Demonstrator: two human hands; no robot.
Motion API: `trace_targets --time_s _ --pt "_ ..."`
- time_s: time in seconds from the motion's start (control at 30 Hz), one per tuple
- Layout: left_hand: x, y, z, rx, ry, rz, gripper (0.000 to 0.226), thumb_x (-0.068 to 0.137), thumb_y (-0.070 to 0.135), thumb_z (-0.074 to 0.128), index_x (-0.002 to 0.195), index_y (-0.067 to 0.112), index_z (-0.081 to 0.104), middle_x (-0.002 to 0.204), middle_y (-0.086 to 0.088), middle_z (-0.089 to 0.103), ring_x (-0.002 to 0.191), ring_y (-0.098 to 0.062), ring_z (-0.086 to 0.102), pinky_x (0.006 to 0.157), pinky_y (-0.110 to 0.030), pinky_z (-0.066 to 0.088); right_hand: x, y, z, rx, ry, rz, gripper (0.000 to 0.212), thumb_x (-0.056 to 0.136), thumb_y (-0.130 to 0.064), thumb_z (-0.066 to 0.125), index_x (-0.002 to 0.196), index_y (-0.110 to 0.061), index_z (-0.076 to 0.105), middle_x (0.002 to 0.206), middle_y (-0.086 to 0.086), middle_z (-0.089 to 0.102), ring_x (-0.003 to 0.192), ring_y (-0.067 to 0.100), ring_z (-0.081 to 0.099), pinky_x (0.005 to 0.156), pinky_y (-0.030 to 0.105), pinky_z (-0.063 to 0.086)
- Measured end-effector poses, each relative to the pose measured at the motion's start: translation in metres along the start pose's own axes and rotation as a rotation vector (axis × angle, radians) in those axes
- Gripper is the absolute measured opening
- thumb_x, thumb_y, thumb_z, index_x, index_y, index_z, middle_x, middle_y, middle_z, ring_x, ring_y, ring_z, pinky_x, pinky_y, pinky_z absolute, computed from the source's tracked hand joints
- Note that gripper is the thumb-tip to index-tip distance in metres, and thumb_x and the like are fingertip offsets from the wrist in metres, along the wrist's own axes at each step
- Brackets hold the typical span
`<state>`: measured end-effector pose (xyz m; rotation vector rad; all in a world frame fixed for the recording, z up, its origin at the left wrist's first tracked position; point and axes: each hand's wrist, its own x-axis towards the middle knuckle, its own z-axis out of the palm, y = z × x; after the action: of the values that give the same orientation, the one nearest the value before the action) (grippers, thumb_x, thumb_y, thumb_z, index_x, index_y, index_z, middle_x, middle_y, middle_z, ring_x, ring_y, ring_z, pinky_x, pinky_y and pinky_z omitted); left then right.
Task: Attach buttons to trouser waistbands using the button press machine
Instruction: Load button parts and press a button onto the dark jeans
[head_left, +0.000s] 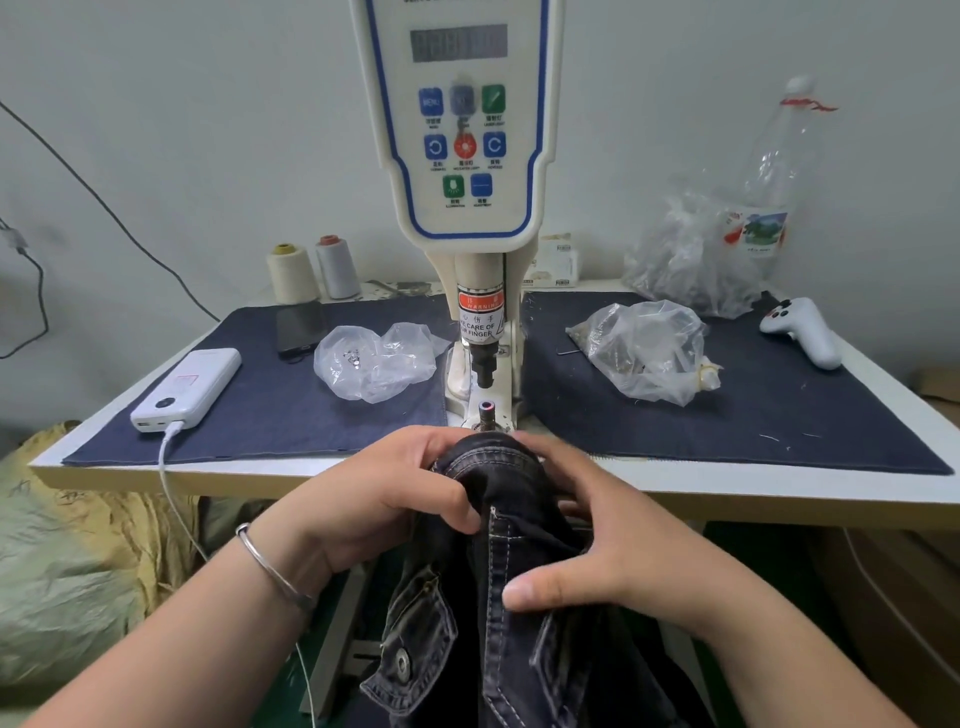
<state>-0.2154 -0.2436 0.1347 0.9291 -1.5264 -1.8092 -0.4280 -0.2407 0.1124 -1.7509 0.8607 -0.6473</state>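
From the head view, the dark denim trousers (498, 561) hang between both hands at the table edge, the waistband (488, 454) bunched just below the press machine's lower die (487, 410). The left hand (384, 499) pinches the waistband; the right hand (587, 540) grips the fabric beside it. Denim looks heavy, floppy, unslippery; best held near the stiff stitched band.

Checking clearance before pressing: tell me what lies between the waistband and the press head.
Only the lower die post stands between the waistband and the press head, per the head view.
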Motion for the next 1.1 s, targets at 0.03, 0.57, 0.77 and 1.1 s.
trace_targets --time_s 0.03,0.57,0.77,1.1 --pt "0.000 0.000 -0.001 0.013 0.011 -0.002 0.047 0.064 -0.010 0.058 0.111 -0.010 0.063 0.100 -0.021 0.066 0.089 -0.030 0.061 0.084 -0.036 0.050 0.001 0.001 0.000 0.015 -0.030 0.008 0.079 0.058 -0.027 0.091 0.126 -0.040 0.054 0.119 -0.020 0.065 0.112 -0.004 0.060 0.093 0.017 0.047" --pt "-0.012 -0.008 -0.016 0.065 -0.075 -0.196 0.039 0.072 0.001 0.076 0.111 0.000 0.070 0.105 -0.016 0.073 0.091 -0.025 0.072 0.082 -0.033 0.057 0.012 0.018 -0.027 0.588 -0.132 0.172 0.039 0.069 0.000 0.071 0.105 0.010 0.058 0.108 0.029 0.064 0.095 0.034 0.062 0.090 0.039 0.051" --pt "-0.014 -0.029 -0.020 -0.103 0.047 -0.150 0.044 0.078 0.004 0.071 0.119 -0.011 0.063 0.117 -0.028 0.065 0.099 -0.032 0.066 0.090 -0.037 0.054 0.015 0.024 -0.015 0.426 -0.069 0.194 0.037 0.069 -0.017 0.079 0.102 -0.012 0.064 0.104 0.024 0.070 0.088 0.029 0.066 0.087 0.037 0.050" --pt "-0.020 -0.015 -0.064 0.282 0.426 -0.055 0.041 0.076 0.041 0.080 0.103 0.011 0.073 0.105 -0.022 0.073 0.096 -0.032 0.072 0.086 -0.040 0.057 0.055 0.079 -0.093 -0.745 0.978 0.097 0.020 0.090 -0.005 0.055 0.103 -0.011 0.070 0.096 0.003 0.066 0.093 0.024 0.056 0.069 0.030 0.041"
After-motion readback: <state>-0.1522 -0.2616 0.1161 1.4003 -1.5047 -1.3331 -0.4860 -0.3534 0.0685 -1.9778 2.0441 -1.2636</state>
